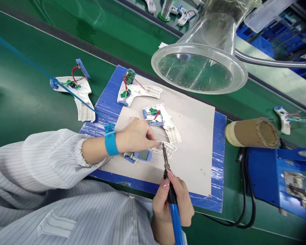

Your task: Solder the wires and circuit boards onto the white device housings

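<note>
My right hand [172, 200] is wrapped round the blue and black handle of a soldering iron [175, 217]. The iron's tip points up at the inside of a white handle-shaped housing half [168, 149] on the paper sheet. My left hand [136, 136] reaches across from the left, thumb and fingers pinched together just beside that tip; what they pinch is too small to make out. Partly under this hand lies a blue-framed display [143, 155]. Just beyond it sits another white housing [172, 126] with a green board and red wires.
A blue-edged work mat [218, 170] carries the paper sheet [193, 136] and another open housing [140, 91]. One more housing [84, 95] lies left on the green bench. A clear fume hood [199, 68] hangs overhead. A cardboard tube [252, 132] and blue soldering stand [265, 177] stand right.
</note>
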Tool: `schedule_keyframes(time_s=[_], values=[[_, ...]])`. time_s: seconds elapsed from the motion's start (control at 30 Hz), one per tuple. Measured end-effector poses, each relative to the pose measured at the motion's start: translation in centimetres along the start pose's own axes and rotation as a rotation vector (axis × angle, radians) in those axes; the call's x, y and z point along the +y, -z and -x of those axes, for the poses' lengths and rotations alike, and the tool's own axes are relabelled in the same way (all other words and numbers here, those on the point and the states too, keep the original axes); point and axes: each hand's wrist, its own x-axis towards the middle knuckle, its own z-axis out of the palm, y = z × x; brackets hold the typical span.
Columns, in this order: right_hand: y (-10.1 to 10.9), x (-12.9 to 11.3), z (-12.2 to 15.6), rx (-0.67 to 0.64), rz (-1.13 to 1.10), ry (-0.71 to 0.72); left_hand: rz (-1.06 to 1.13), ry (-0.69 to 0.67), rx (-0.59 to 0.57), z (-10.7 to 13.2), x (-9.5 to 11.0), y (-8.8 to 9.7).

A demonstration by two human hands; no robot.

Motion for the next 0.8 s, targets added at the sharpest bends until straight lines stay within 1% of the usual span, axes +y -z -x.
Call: schedule_keyframes(time_s=[0.07,0.27,0.53,0.8], values=[[0.06,0.02,-0.09,-0.020,-0.006,0.006,0.003,0.007,0.000,0.01,0.06,0.02],[0.12,-0.03,-0.28,-0.050,-0.011,-0.006,-0.001,-0.033,0.051,0.19,-0.14,-0.33],[0.09,-0.08,-0.30,-0.070,-0.024,-0.009,-0.020,0.003,0.036,0.11,0.07,-0.30],[0.02,-0.04,-0.61,-0.027,-0.043,-0.013,0.000,0.010,0.033,0.13,0.11,-0.26]])
